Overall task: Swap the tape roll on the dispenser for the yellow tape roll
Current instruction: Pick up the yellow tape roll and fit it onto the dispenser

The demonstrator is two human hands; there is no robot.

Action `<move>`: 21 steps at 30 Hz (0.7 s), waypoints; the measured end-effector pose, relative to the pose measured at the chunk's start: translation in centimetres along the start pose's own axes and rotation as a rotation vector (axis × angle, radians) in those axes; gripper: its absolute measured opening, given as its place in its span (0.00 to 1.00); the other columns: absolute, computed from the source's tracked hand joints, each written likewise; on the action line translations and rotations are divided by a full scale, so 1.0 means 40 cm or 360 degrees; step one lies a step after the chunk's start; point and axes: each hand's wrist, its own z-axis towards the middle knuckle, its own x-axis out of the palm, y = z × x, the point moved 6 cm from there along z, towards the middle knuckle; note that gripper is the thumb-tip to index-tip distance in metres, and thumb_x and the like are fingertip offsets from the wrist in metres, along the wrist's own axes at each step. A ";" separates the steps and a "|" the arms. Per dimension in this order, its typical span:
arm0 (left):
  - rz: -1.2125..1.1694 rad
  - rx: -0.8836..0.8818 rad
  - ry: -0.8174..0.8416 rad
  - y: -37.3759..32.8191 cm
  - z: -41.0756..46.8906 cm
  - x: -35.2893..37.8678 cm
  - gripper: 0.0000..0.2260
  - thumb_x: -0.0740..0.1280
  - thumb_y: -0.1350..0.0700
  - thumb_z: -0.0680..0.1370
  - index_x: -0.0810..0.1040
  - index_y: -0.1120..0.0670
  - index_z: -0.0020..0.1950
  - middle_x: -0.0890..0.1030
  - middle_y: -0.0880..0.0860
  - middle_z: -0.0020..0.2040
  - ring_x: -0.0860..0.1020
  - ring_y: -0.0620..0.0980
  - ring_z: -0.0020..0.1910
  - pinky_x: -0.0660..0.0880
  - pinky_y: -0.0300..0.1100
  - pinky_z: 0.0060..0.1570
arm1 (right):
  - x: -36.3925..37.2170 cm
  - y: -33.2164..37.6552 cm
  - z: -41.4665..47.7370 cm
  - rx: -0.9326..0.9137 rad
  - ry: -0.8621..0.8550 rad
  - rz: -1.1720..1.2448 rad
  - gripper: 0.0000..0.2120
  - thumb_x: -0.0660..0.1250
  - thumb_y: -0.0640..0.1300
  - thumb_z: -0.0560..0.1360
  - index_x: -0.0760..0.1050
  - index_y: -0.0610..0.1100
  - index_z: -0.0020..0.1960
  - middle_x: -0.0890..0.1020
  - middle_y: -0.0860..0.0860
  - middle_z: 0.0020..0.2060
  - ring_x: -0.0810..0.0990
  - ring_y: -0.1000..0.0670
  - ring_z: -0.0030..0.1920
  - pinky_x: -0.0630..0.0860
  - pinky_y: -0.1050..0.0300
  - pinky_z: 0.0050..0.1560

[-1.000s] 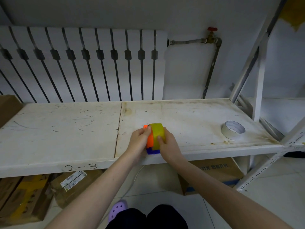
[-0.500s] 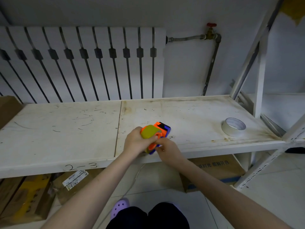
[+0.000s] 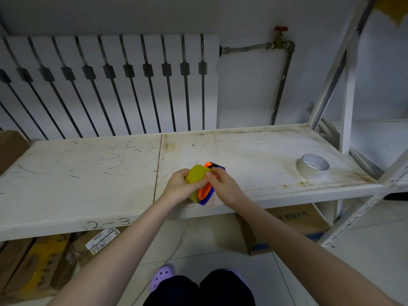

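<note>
Two hands work at the shelf's [image 3: 242,149] near edge: left hand [image 3: 178,188] clamped on the yellow tape roll [image 3: 195,176], right hand [image 3: 223,186] gripping one orange-blue dispenser [image 3: 206,192]. One white tape roll [image 3: 312,166] lies far right.
</note>
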 end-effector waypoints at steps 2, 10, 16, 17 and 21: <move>-0.0209 -0.0119 0.0042 -0.006 -0.006 -0.002 0.03 0.67 0.56 0.75 0.78 0.55 0.46 0.77 0.52 0.42 0.74 0.48 0.41 0.68 0.38 0.35 | 0.004 -0.007 0.005 0.0024 0.0003 0.0038 0.20 0.58 0.51 0.79 0.67 0.41 0.67 0.75 0.45 0.62 0.72 0.51 0.56 0.67 0.59 0.56; -0.0254 -0.0191 0.0008 0.005 -0.023 -0.001 0.07 0.59 0.69 0.64 0.72 0.57 0.32 0.71 0.53 0.29 0.69 0.49 0.29 0.66 0.38 0.29 | 0.016 -0.044 0.032 0.0003 0.0108 -0.0052 0.31 0.76 0.54 0.64 0.63 0.52 0.59 0.72 0.53 0.57 0.74 0.50 0.59 0.76 0.50 0.58; -0.0537 -0.0467 -0.0116 0.020 -0.030 -0.005 0.04 0.61 0.58 0.71 0.69 0.58 0.40 0.71 0.55 0.36 0.70 0.51 0.35 0.66 0.40 0.32 | 0.026 -0.039 0.032 -0.0112 0.0073 -0.0188 0.35 0.78 0.56 0.60 0.62 0.53 0.58 0.71 0.54 0.58 0.72 0.51 0.58 0.77 0.50 0.57; -0.0545 -0.0481 -0.0136 0.015 -0.025 -0.005 0.03 0.60 0.58 0.73 0.69 0.57 0.41 0.71 0.54 0.35 0.70 0.51 0.34 0.67 0.41 0.32 | 0.027 -0.039 0.032 -0.0117 0.0064 -0.0200 0.34 0.78 0.56 0.60 0.62 0.53 0.59 0.71 0.54 0.58 0.72 0.51 0.58 0.77 0.50 0.56; -0.0634 -0.0522 -0.0149 -0.003 -0.014 0.009 0.03 0.58 0.59 0.72 0.68 0.57 0.39 0.70 0.55 0.35 0.70 0.53 0.33 0.67 0.41 0.34 | 0.019 -0.040 0.035 -0.0123 0.0045 -0.0139 0.30 0.77 0.54 0.63 0.64 0.53 0.57 0.73 0.54 0.54 0.75 0.51 0.54 0.76 0.56 0.51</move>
